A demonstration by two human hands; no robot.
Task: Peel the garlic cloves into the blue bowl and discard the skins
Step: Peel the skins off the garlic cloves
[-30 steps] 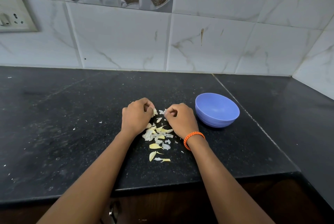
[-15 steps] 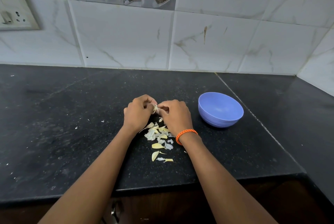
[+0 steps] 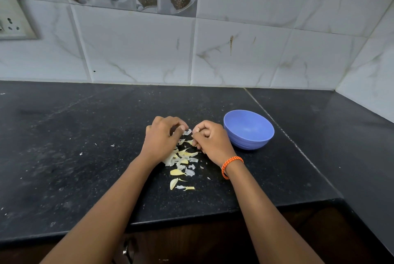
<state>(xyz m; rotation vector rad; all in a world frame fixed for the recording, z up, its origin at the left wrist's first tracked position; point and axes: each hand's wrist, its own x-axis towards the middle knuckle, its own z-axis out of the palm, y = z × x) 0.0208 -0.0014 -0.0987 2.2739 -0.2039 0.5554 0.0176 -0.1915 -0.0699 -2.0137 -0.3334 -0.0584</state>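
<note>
My left hand (image 3: 162,139) and my right hand (image 3: 212,140) hover close together over the black counter, fingers curled, a small gap between them. The left fingertips pinch a garlic clove (image 3: 187,132) with pale skin hanging loose from it. A yellowish strip of garlic skin (image 3: 189,142) sits at my right hand's curled fingertips. Most of what either hand holds is hidden by the fingers. Below the hands lies a scatter of peeled skins (image 3: 183,162). The blue bowl (image 3: 259,139) stands just right of my right hand, and only blue shows inside it.
The black stone counter (image 3: 85,146) ends in a front edge near my forearms. A tiled wall runs behind and wraps round at the right. A socket plate (image 3: 12,16) is on the wall at far left. White crumbs (image 3: 112,145) dot the counter to the left.
Half a second ago both hands met on the clove. They have since drawn a little apart, the right hand moving toward the bowl. The view has also shifted slightly.
</note>
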